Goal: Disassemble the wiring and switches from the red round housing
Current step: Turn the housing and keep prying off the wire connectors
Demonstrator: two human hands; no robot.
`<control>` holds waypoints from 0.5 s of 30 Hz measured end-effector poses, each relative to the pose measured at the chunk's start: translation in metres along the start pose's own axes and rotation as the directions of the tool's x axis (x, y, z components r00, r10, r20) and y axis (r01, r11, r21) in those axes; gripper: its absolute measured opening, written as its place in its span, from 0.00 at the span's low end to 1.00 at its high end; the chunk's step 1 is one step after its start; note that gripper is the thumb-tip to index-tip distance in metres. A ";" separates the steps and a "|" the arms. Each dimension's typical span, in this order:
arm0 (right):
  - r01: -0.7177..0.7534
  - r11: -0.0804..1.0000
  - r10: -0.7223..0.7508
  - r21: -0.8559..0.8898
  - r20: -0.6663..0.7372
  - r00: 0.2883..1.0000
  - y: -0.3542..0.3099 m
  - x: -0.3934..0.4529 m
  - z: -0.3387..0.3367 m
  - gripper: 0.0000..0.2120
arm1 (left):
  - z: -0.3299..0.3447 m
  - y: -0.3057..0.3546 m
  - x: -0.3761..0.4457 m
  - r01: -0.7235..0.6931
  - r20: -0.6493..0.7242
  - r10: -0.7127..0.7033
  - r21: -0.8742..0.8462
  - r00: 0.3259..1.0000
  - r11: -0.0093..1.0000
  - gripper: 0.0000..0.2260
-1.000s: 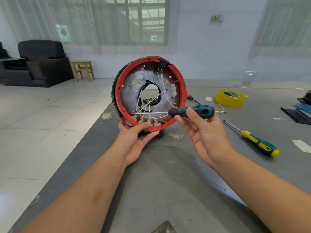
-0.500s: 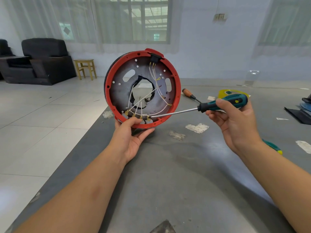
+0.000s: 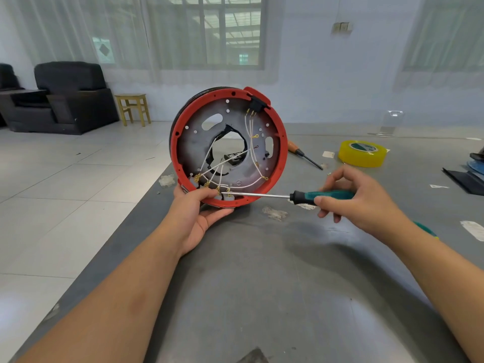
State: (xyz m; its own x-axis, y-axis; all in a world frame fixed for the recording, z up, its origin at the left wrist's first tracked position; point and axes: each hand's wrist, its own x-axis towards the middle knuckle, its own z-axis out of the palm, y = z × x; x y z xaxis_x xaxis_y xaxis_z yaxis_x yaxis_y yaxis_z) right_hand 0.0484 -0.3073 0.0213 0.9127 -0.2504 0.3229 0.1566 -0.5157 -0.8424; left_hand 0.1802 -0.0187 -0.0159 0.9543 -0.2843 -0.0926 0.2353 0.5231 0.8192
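Observation:
The red round housing point(image 3: 280, 142) stands on edge on the grey table point(image 3: 262, 284), its open side facing me. White wires point(image 3: 251, 183) with brass terminals cross its grey inner plate, and a black switch point(image 3: 256, 103) sits at the top rim. My left hand point(image 3: 195, 213) grips the bottom rim, thumb inside by the terminals. My right hand point(image 3: 358, 199) holds a teal-handled screwdriver point(image 3: 330, 195) almost level. Its tip rests at the lower terminals point(image 3: 222, 191) beside my left thumb.
A roll of yellow tape point(image 3: 362, 153) and an orange-handled tool point(image 3: 301, 153) lie behind the housing. Dark flat items point(image 3: 468, 176) sit at the right edge. A green and yellow tool point(image 3: 425, 230) shows behind my right wrist. The table's left edge drops to tiled floor.
My right hand has drawn back to the right and lowered, so the screwdriver lies flatter with its tip at the lower terminals. The housing has turned slightly in my left hand.

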 end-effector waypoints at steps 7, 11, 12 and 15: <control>0.254 0.756 -0.057 -0.603 0.327 0.943 -0.007 -0.005 0.013 0.13 | -0.003 0.000 0.001 -0.002 0.010 0.001 0.092 1.000 0.996 0.24; 0.300 0.666 -0.078 -0.683 0.336 0.939 -0.001 -0.002 0.012 0.19 | -0.005 0.001 0.001 -0.015 0.018 0.013 0.103 1.000 0.995 0.22; 0.309 0.660 -0.094 -0.684 0.333 0.938 0.001 -0.001 0.010 0.22 | -0.005 0.001 0.001 -0.020 0.016 0.019 0.107 1.000 0.994 0.21; 0.324 0.672 -0.149 -0.666 0.308 0.940 0.006 0.000 0.003 0.29 | -0.005 0.001 0.002 -0.031 0.011 0.030 0.108 0.999 0.994 0.21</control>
State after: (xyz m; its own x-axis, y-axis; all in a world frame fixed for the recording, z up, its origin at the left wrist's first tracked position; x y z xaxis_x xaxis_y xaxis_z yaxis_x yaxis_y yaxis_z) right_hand 0.0506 -0.3080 0.0150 0.9506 0.0936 0.2960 0.1500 -0.9733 -0.1739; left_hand 0.1828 -0.0150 -0.0183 0.9587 -0.2775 -0.0618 0.1845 0.4417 0.8780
